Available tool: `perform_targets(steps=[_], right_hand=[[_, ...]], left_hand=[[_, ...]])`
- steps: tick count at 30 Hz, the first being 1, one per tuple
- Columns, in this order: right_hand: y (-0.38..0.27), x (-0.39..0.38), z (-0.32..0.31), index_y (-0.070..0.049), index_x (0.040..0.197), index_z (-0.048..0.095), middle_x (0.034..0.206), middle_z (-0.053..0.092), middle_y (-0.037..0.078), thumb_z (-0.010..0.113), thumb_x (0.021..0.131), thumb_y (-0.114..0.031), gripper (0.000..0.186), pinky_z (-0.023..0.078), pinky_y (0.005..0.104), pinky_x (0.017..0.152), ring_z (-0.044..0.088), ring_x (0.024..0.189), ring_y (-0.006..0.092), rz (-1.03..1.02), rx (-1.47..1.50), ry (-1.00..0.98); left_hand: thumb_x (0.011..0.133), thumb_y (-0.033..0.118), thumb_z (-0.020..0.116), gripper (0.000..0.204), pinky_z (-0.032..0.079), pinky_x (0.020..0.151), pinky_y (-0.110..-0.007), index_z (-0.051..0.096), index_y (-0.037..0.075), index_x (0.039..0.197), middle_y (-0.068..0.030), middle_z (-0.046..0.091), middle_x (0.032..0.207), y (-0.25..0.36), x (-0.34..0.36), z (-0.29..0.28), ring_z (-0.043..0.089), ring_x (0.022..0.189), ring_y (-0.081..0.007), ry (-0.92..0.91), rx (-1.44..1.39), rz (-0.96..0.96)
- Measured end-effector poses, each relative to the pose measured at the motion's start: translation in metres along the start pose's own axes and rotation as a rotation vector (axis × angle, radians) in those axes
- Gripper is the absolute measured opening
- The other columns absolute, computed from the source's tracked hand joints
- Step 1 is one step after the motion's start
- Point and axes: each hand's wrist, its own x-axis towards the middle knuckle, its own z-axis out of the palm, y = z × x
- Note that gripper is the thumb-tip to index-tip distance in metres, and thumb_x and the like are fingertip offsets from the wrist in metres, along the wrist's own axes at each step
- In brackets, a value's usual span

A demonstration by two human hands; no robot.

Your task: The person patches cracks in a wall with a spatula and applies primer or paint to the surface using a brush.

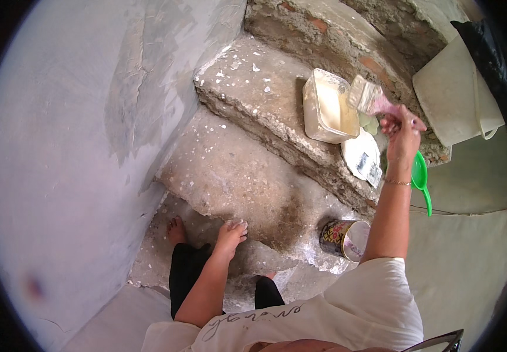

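My right hand (403,134) is closed round the pink handle of a wide paintbrush (382,103). The brush's pale, paint-coated bristles point left, over the right rim of a rectangular plastic tub (322,130). Creamy white liquid lies inside this tub, which stands on a rough concrete step (253,88). Lower down, in front of my legs, my left hand (231,236) has its fingers curled, with whitish smears on the fingertips; nothing shows in it. A white round lid (356,154) lies beside the tub, partly over the step's edge.
A green plastic dipper (419,176) is right of my right forearm. A patterned tin (334,237) lies tilted on the lower step. The large white bucket (450,88) with black plastic stands at upper right. To the left rises a grey wall (65,146) with darker patches.
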Motion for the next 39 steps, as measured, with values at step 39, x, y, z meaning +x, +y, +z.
perform_targets(steps=[39], right_hand=[[0.057, -0.134, 0.241, 0.01, 0.099, 0.059, 0.095, 0.065, 0.022, 0.061, 0.078, 0.002, 0.022, 0.059, 0.0394, 0.081, 0.068, 0.087, 0.032, 0.547, 0.424, -0.79]], left_hand=[[0.083, 0.027, 0.071, 0.048, 0.048, 0.084, -0.031, 0.056, -0.005, 0.116, -0.0153, 0.065, 0.108, -0.007, 0.016, 0.0, 0.061, 0.101, -0.02, 0.041, 0.128, 0.11]])
